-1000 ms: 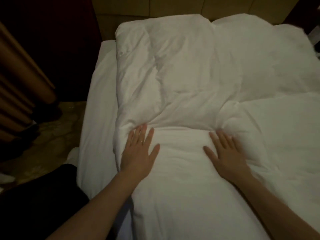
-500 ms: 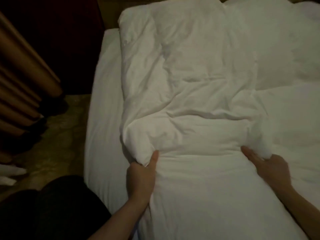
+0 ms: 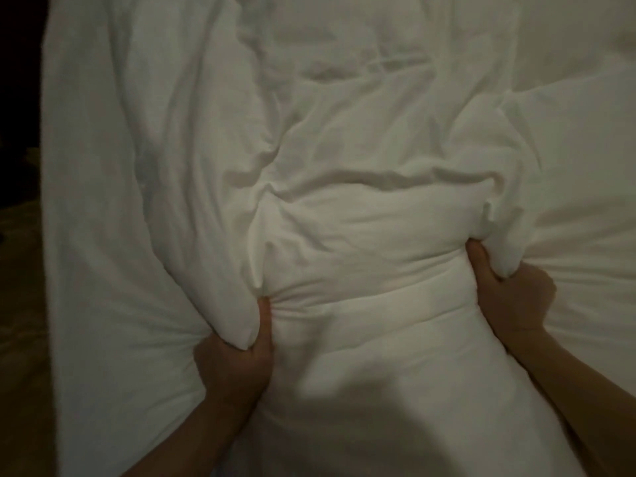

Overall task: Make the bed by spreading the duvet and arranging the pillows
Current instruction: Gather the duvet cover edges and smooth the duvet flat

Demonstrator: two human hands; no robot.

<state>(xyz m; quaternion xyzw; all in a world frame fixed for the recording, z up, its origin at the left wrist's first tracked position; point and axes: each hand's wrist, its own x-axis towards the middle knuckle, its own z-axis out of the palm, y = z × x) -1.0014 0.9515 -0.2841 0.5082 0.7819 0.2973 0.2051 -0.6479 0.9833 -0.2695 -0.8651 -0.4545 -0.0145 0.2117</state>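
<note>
From my head view the white duvet (image 3: 344, 132) fills almost everything I can see, rumpled and creased, with a thick fold bunched across its middle. I take that fold as my landmark. Left of the fold, a flatter strip of white sheet (image 3: 89, 235) runs down to the bed's edge, and beyond that edge I see a dim patch of brownish floor (image 3: 20, 304); the light is too low for me to make out detail there. Right of the fold, smoother white bedding stretches off to the frame's edge.

My left hand (image 3: 234, 366) sits at the fold's left end, fingers curled under a bunched corner of the duvet and thumb pressed up along it, gripping the cloth. My right hand (image 3: 509, 297) sits at the fold's right end, likewise clenched round a gathered lump of duvet with the thumb pointing up. Creases fan outward from both grips.
</note>
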